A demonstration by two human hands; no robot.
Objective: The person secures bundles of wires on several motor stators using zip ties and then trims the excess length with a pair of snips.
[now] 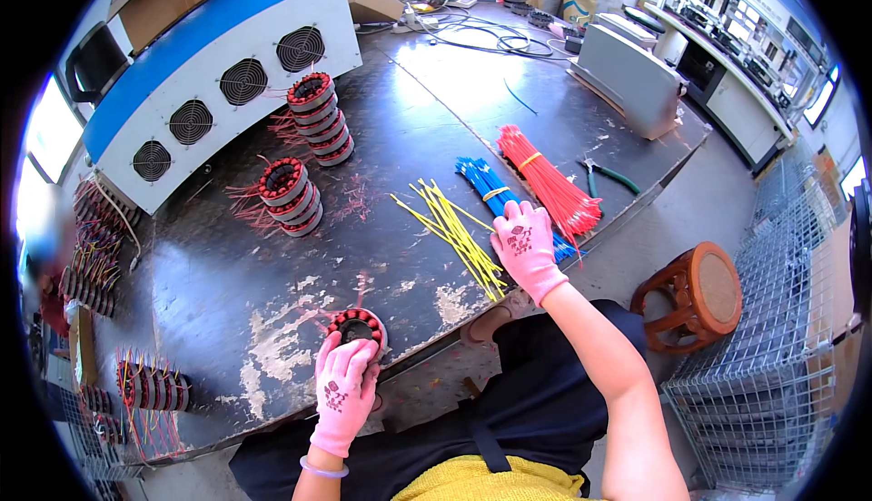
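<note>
Near the table's front edge, a ring-shaped motor stator (pixel 361 321) with red windings lies under my left hand (pixel 345 392). That hand, in a pink glove, has its fingers closed over the ring's near side and hides part of it. My right hand (pixel 529 248), gloved the same way, is closed on the blue wire bundle (pixel 486 181) and covers its near half. Loose yellow wires (pixel 454 238) lie just left of it. On its other side is a thicker red wire bundle (pixel 545 178), tied with a yellow band.
Stators stand in a taller stack (pixel 320 119) and a shorter stack (pixel 291 196) before a blue-and-white cabinet with fans (pixel 243 81). More stators (pixel 153 385) sit at near left. Green-handled pliers (pixel 613 177) lie at the right edge. A wooden stool (pixel 704 292) and wire cage (pixel 758 356) stand beyond.
</note>
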